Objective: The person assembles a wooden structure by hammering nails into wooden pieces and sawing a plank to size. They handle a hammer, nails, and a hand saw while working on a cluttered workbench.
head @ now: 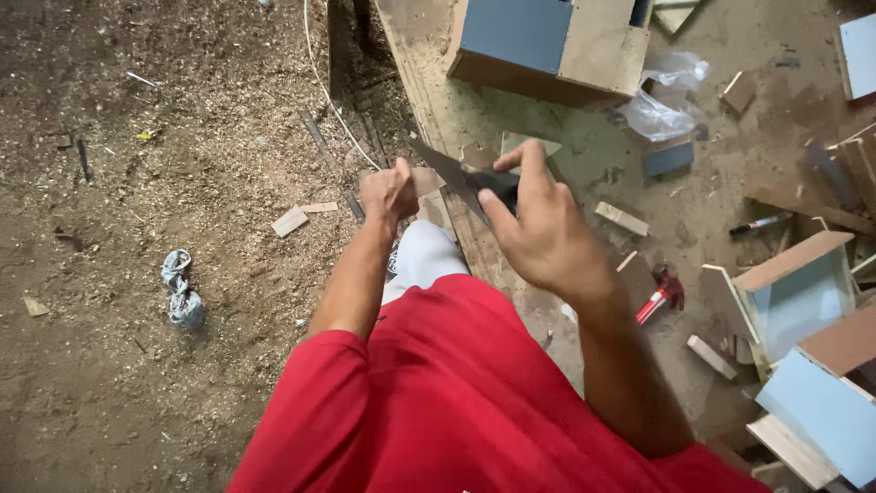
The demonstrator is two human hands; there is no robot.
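Handsaw (447, 169) is what we've got going here, dark blade slanting up to the left over the long dusty plank (429, 100) that runs across the sawdust floor (137, 183). Our right hand (538, 228) is wrapped round the handle so it can drive the blade, while our left hand (388, 194) is clenched on a small wood offcut (425, 181) just beside the blade, looks like to steady it. Over by the plank's far end sits a blue-faced box (547, 41), with a red-handled tool (662, 294) lying on the floor to our right.

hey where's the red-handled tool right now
In the head view, the red-handled tool lies on the dusty floor at the right, just beyond the right forearm, left of the blue-faced wooden boxes.
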